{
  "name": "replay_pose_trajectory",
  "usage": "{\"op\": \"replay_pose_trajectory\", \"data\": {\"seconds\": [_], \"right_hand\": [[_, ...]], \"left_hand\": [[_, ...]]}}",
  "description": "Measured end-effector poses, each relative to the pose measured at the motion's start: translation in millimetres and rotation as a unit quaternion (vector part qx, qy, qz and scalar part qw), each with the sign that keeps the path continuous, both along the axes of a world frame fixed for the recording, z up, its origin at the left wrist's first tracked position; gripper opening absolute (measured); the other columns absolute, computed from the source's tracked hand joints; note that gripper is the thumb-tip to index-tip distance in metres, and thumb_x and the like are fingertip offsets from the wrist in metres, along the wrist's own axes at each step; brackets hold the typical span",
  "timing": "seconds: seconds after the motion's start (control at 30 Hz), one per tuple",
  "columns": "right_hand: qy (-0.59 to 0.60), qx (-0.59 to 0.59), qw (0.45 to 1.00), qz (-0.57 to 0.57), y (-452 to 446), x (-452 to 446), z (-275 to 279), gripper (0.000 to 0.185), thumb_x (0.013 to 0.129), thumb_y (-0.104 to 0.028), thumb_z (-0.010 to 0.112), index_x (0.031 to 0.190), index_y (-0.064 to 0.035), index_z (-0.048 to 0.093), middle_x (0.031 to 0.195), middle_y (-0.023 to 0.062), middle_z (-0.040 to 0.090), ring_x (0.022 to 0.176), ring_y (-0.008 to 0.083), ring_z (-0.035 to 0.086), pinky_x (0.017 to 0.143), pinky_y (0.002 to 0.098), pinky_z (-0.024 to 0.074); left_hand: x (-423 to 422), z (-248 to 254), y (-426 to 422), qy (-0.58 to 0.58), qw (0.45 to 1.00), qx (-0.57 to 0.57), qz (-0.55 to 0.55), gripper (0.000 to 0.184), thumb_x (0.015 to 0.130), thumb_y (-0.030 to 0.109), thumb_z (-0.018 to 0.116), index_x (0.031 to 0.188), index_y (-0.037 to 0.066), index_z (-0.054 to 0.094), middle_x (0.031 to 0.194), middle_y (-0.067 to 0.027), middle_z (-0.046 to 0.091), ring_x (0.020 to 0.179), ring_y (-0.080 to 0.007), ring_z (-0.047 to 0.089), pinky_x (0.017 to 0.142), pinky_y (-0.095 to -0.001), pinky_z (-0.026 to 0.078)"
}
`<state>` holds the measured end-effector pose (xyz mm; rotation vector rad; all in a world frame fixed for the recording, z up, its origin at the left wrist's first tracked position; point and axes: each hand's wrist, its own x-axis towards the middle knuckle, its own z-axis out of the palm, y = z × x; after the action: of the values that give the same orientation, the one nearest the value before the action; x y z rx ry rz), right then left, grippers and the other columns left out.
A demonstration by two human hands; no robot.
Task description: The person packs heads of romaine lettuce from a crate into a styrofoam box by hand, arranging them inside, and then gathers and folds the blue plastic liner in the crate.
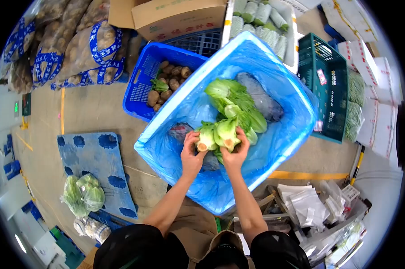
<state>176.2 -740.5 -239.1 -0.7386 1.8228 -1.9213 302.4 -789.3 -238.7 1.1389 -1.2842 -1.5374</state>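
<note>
My left hand [192, 153] curls its fingers around a green lettuce head [206, 134], whose pale cut stem end faces me. Pressed against it is a second lettuce head [227, 130], gripped on its right side by my right hand [236, 153]. Both hands are inside a large bin lined with blue plastic [294, 134]. Beyond them more leafy lettuce [231, 96] lies in the bin. A dark, purplish-grey bundle under the film [261, 96] sits by the far right wall, and another wrapped bundle [179, 131] rests left of my left hand; their contents are unclear.
A blue crate of potatoes [135, 96] stands beyond the bin's left side. Foam-netted vegetables fill a white box [295, 40]; right of it stands a green crate [323, 85]. Bagged greens [83, 195] lie on a blue pallet [92, 157]. Plastic bags [308, 208] are stacked lower right.
</note>
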Motion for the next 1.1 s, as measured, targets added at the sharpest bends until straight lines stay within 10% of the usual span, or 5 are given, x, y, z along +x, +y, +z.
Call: {"op": "replay_pose_trajectory", "data": {"seconds": [0.37,0.67,0.83,1.1], "right_hand": [[0.289,-0.137,0.929,-0.186,220.2,25.5,229.0,0.051,0.078,-0.009,0.074,0.113,-0.0156,0.037,0.117,0.0158,0.055,0.12,0.0364,0.047,0.106,0.0552,0.0293],[0.222,-0.224,0.795,-0.518,512.4,123.8,350.0,0.049,0.084,-0.028,0.065,0.122,-0.0101,0.04,0.127,0.0167,0.05,0.116,0.0342,0.052,0.094,0.0513,0.0471],[0.152,-0.394,0.701,-0.575,679.5,181.4,320.7,0.06,0.074,-0.016,0.05,0.133,-0.0052,0.043,0.123,0.0132,0.054,0.116,0.0309,0.052,0.099,0.0459,0.0428],[0.152,-0.544,0.689,-0.454,612.0,268.2,297.1,0.067,0.078,-0.043,0.052,0.133,-0.0053,0.045,0.127,0.0161,0.052,0.117,0.0315,0.051,0.1,0.0462,0.0414]], "left_hand": [[2.4,229.1,118.6,0.138,0.859,-0.417,-0.264,0.04,0.065,-0.012,0.065,0.098,0.007,0.055,0.116,-0.01,0.063,0.12,-0.0456,0.046,0.1,-0.0541,0.042],[10.7,353.2,324.6,0.348,0.732,-0.329,-0.484,0.045,0.06,-0.007,0.07,0.101,0.006,0.055,0.112,-0.0122,0.064,0.115,-0.0421,0.05,0.097,-0.048,0.045],[55.8,407.1,423.6,0.358,0.528,-0.385,-0.667,0.051,0.056,0.001,0.074,0.104,0.004,0.057,0.113,-0.0135,0.062,0.104,-0.033,0.056,0.084,-0.0384,0.051],[127.5,410.5,502.2,0.347,0.111,-0.337,-0.868,0.053,0.069,0.019,0.076,0.114,0.002,0.053,0.119,-0.0137,0.053,0.1,-0.0286,0.057,0.077,-0.0348,0.053]]}}
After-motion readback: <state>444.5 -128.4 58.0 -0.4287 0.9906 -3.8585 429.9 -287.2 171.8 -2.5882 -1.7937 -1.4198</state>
